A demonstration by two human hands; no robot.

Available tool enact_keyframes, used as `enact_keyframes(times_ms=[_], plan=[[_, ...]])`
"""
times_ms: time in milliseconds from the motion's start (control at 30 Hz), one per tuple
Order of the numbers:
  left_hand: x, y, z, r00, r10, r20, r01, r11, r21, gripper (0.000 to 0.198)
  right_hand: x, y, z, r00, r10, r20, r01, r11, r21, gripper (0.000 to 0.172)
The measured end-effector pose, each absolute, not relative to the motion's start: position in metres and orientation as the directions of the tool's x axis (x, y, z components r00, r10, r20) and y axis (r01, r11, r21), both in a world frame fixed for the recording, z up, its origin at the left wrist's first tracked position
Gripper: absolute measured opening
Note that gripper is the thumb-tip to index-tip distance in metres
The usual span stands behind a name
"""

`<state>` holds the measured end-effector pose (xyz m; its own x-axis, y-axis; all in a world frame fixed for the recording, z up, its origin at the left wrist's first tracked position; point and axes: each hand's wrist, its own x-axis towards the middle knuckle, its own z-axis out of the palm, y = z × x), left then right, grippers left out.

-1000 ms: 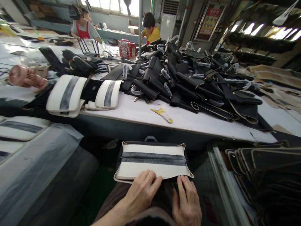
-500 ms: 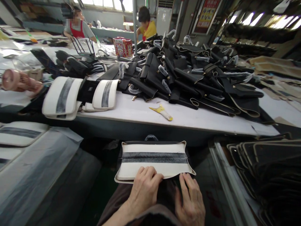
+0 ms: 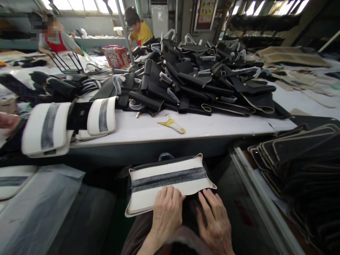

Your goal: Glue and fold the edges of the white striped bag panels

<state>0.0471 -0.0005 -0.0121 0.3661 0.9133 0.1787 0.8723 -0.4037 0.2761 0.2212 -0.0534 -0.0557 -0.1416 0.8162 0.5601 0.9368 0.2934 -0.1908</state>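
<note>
A black bag lies on my lap with its white bottom panel [image 3: 148, 202] facing up. A dark grey strip runs along the panel, and its raised edges flare at the corners. My left hand [image 3: 168, 209] is closed over the near edge, fingers curled on the white face and thumb at the rim. Close to the near right corner, my right hand [image 3: 214, 216] grips the edge, its fingertips on the rim and its thumb against the dark material below. Beyond the far edge shows a plastic-wrapped handle [image 3: 166, 156]. The bag's underside is hidden.
Black bags [image 3: 186, 85] are heaped on the white table [image 3: 138, 129]. A yellow-and-white tool [image 3: 172, 124] lies near its front edge, with white striped panels [image 3: 102, 117] to the left. Dark panels [image 3: 300, 159] are stacked at right. Two people work behind the table.
The bag has tilted, its right end rising and its left end dropping. Both hands keep their places along its near edge. My view has turned to the right.
</note>
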Motion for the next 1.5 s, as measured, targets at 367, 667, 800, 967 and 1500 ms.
enact_keyframes(times_ms=[367,667,800,967,1500], plan=[[0.051,0.009,-0.001,0.348,0.932,0.105,0.896,-0.363,0.255,0.019,0.205,-0.052,-0.063,-0.271,0.774,0.572,0.887,0.432,-0.164,0.052],[0.032,-0.009,-0.012,0.356,0.930,0.092,0.811,-0.356,0.464,0.022,0.204,-0.050,-0.064,-0.266,0.765,0.587,0.885,0.435,-0.165,0.058],[0.030,-0.017,-0.013,0.361,0.927,0.101,0.819,-0.367,0.441,0.032,0.202,-0.049,-0.061,-0.271,0.756,0.596,0.887,0.437,-0.151,0.057],[0.018,-0.015,0.005,0.256,0.961,0.102,0.766,-0.266,0.585,0.047,0.200,-0.046,-0.057,-0.289,0.734,0.615,0.888,0.445,-0.114,0.054],[-0.018,-0.008,-0.004,0.349,0.913,0.210,0.785,-0.408,0.466,0.012,0.185,-0.046,-0.057,-0.342,0.709,0.617,0.825,0.541,-0.164,0.051]])
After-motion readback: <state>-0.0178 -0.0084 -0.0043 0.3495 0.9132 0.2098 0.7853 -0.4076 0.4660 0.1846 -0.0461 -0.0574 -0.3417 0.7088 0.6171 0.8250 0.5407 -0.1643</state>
